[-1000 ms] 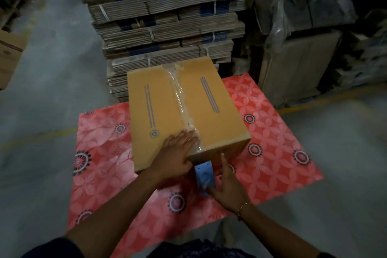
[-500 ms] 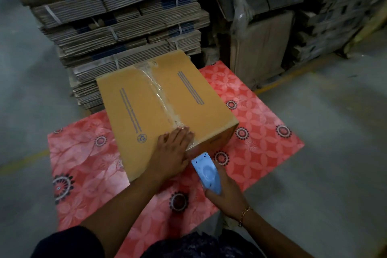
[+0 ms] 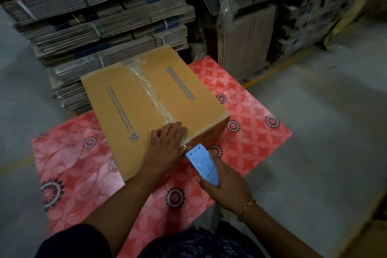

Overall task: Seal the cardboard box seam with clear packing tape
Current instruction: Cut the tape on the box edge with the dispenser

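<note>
A closed brown cardboard box [image 3: 184, 94] sits on a red flowered mat [image 3: 251, 123]. Clear packing tape [image 3: 149, 92] runs along its centre seam from the far edge to the near edge. My left hand [image 3: 167, 146] lies flat on the near end of the tape at the box's front edge, fingers spread. My right hand [image 3: 224, 186] grips a light blue tape dispenser [image 3: 202, 162] just in front of the box's near face, its toothed edge pointing up at the box edge. A short stretch of tape seems to run from the box edge to the dispenser.
Strapped bundles of flattened cartons [image 3: 100, 19] are stacked right behind the box. Plastic-wrapped goods and a wooden crate [image 3: 245, 40] stand at the back right. Grey concrete floor [image 3: 324, 121] with a yellow line lies to the right and left.
The view has shifted, so the box now sits further left. My right hand has drawn the dispenser slightly back from the box's near face. My left hand stays pressed on the tape end.
</note>
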The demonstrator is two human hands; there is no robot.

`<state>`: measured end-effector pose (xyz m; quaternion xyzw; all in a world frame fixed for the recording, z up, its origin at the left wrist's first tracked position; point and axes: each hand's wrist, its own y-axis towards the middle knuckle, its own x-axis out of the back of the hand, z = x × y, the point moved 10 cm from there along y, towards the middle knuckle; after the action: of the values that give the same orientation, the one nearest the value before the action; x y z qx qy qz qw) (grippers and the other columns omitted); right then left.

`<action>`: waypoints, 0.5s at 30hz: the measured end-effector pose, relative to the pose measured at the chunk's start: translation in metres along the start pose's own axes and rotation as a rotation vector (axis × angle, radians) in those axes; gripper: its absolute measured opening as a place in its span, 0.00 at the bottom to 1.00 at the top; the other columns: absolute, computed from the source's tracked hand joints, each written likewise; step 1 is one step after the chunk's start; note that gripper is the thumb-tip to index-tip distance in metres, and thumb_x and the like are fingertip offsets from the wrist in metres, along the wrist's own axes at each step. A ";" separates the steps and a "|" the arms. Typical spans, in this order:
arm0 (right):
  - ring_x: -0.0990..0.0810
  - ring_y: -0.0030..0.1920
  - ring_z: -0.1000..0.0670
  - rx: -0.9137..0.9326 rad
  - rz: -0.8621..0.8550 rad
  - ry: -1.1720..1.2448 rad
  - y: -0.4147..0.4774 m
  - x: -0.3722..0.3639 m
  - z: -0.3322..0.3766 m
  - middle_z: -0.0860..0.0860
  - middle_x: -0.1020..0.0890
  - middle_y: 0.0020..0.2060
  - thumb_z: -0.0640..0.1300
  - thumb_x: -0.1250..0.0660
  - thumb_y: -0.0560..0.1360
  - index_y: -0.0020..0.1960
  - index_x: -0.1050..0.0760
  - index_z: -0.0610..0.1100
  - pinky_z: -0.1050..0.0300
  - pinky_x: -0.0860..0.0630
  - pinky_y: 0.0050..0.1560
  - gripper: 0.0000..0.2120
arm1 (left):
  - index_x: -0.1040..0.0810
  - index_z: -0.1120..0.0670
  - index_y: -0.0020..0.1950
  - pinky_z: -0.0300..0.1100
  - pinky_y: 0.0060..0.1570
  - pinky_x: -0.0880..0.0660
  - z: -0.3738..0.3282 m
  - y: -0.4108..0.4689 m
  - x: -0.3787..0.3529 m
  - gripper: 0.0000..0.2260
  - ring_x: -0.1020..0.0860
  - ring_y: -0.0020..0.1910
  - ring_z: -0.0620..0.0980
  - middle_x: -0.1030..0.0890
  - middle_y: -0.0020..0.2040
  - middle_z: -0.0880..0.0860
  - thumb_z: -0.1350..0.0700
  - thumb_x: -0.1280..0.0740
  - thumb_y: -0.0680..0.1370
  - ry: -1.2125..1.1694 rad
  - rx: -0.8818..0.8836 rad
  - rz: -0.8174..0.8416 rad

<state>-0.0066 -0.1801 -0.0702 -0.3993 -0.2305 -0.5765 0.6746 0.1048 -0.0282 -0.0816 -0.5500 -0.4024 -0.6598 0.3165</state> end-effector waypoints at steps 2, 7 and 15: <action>0.19 0.54 0.46 0.015 -0.001 -0.027 0.000 0.004 0.003 0.50 0.21 0.64 0.66 0.37 0.72 0.80 0.49 0.56 0.51 0.22 0.48 0.41 | 0.26 0.51 0.71 0.53 0.53 0.33 0.001 0.000 0.000 0.27 0.25 0.67 0.55 0.25 0.73 0.53 0.35 0.44 0.80 -0.005 0.005 -0.007; 0.20 0.57 0.47 0.028 0.008 -0.048 -0.004 0.009 0.005 0.52 0.23 0.67 0.69 0.41 0.71 0.80 0.50 0.56 0.52 0.22 0.50 0.42 | 0.25 0.51 0.69 0.52 0.52 0.32 -0.001 0.001 0.004 0.26 0.24 0.65 0.55 0.23 0.72 0.53 0.35 0.38 0.79 -0.008 -0.009 -0.048; 0.19 0.56 0.49 0.017 -0.007 -0.062 -0.010 0.017 0.010 0.55 0.22 0.66 0.67 0.40 0.70 0.79 0.51 0.59 0.50 0.22 0.49 0.42 | 0.25 0.50 0.69 0.53 0.52 0.34 -0.001 0.001 0.001 0.25 0.24 0.66 0.55 0.24 0.72 0.52 0.35 0.40 0.79 -0.024 0.002 -0.029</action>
<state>-0.0111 -0.1827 -0.0487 -0.4104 -0.2575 -0.5642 0.6685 0.1053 -0.0296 -0.0800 -0.5519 -0.4146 -0.6572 0.3026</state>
